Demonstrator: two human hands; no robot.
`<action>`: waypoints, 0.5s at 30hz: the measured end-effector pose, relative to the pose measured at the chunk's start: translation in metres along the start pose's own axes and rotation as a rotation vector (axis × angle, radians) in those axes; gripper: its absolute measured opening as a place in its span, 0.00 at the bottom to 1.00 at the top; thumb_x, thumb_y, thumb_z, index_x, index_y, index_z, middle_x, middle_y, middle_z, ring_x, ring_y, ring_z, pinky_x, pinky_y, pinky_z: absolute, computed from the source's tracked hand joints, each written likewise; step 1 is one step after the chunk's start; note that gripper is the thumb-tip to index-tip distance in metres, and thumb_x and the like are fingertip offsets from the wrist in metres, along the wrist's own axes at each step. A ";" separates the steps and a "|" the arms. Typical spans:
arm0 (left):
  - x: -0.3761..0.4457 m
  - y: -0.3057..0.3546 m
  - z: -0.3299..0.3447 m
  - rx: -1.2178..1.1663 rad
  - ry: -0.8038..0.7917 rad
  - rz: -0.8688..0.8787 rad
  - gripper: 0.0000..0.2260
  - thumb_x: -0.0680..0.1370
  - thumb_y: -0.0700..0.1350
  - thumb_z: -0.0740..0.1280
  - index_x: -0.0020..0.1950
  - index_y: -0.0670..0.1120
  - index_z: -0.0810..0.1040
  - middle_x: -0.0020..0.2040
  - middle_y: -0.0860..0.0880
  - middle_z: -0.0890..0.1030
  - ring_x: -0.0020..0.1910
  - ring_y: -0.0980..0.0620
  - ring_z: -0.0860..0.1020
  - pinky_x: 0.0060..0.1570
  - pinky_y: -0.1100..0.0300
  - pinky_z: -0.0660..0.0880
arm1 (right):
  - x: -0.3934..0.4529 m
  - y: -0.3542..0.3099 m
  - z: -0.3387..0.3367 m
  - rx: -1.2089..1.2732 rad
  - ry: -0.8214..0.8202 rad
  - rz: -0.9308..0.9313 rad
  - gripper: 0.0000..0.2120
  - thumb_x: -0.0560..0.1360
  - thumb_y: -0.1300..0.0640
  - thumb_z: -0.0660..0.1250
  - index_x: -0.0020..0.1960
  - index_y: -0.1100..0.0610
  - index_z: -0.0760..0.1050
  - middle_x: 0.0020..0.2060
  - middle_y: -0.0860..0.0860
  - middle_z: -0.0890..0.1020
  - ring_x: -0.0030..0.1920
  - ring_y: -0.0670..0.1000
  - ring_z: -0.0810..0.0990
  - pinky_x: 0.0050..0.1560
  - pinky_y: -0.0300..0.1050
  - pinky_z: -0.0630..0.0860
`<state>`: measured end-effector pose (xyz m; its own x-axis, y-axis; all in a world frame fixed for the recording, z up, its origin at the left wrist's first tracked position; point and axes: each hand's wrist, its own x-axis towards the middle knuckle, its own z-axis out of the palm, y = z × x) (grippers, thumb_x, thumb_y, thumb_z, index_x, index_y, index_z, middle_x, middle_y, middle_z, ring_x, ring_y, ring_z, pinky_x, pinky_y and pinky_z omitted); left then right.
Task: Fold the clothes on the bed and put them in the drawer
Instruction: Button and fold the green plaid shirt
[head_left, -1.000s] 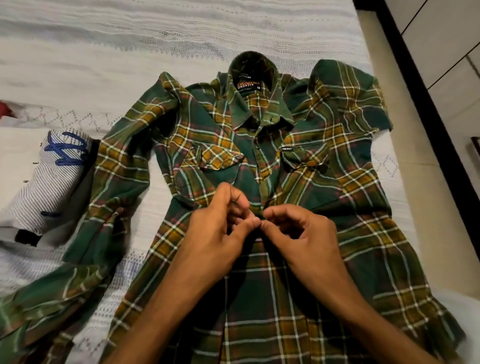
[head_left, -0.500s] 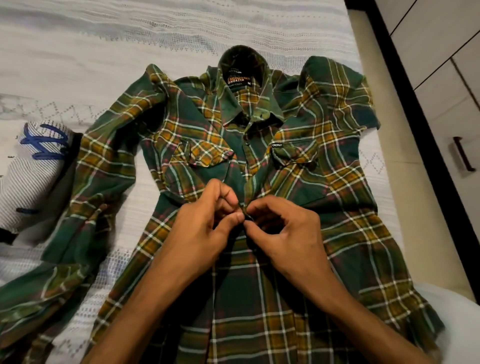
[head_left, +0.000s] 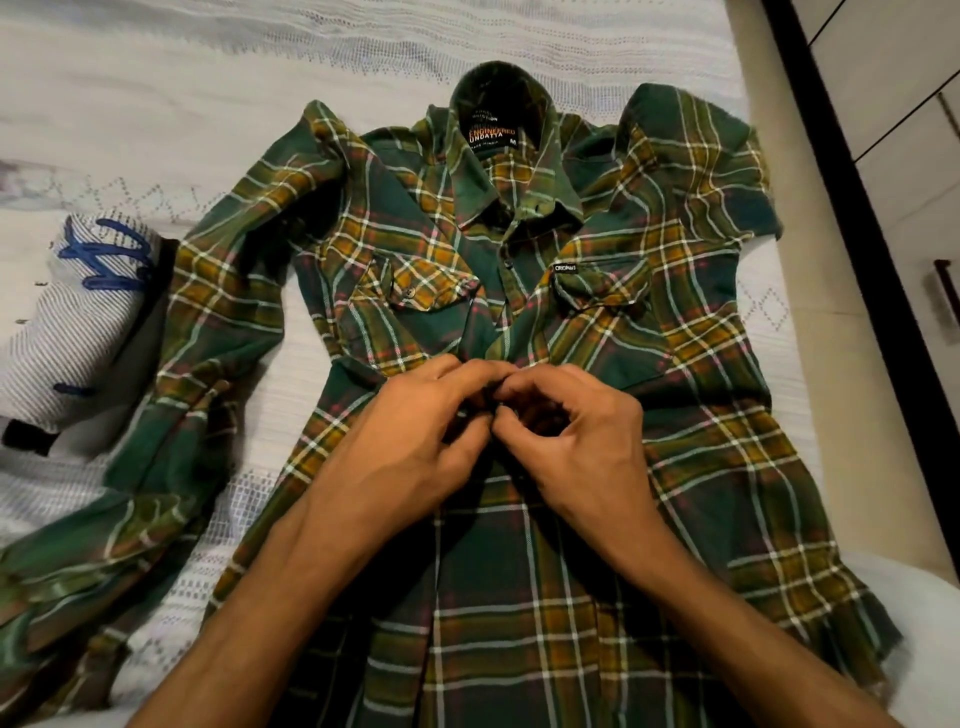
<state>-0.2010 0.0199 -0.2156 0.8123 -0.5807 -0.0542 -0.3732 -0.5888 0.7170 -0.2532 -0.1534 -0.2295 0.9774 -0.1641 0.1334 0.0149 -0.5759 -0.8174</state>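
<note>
Shirt (head_left: 519, 322) is laid face-up on bed (head_left: 156, 104), collar far, hem near, long axis running near–far. Placket at mid-chest is pinched by left hand (head_left: 410, 441) and right hand (head_left: 576, 441), fingertips touching, apparently buttoning; unbuttoned placket lies just beyond both.

A pale floor strip (head_left: 779, 171) runs beside a dark-framed cabinet (head_left: 893, 104) with a dark handle (head_left: 946, 291).
</note>
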 end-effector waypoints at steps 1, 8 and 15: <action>0.000 -0.001 0.000 0.018 0.005 0.001 0.20 0.80 0.42 0.71 0.72 0.55 0.78 0.56 0.54 0.80 0.55 0.56 0.79 0.56 0.65 0.74 | 0.002 0.001 -0.001 0.009 -0.016 0.021 0.07 0.71 0.62 0.77 0.47 0.54 0.86 0.44 0.45 0.85 0.45 0.44 0.83 0.48 0.39 0.79; 0.005 -0.006 0.002 0.102 0.037 -0.010 0.15 0.82 0.47 0.70 0.69 0.55 0.82 0.55 0.54 0.81 0.54 0.53 0.80 0.53 0.52 0.79 | 0.000 0.001 0.004 0.038 0.061 0.049 0.07 0.72 0.63 0.76 0.47 0.52 0.86 0.41 0.43 0.84 0.40 0.44 0.83 0.41 0.36 0.79; 0.009 -0.009 0.000 0.118 0.045 0.024 0.15 0.83 0.55 0.67 0.70 0.61 0.80 0.52 0.57 0.80 0.52 0.55 0.79 0.49 0.50 0.79 | -0.008 0.007 0.006 -0.351 0.149 -0.222 0.07 0.77 0.66 0.69 0.53 0.60 0.83 0.51 0.52 0.83 0.50 0.52 0.82 0.45 0.49 0.81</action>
<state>-0.1902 0.0204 -0.2226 0.8204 -0.5717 -0.0048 -0.4413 -0.6386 0.6304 -0.2599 -0.1514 -0.2392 0.9169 -0.1047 0.3852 0.1236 -0.8431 -0.5234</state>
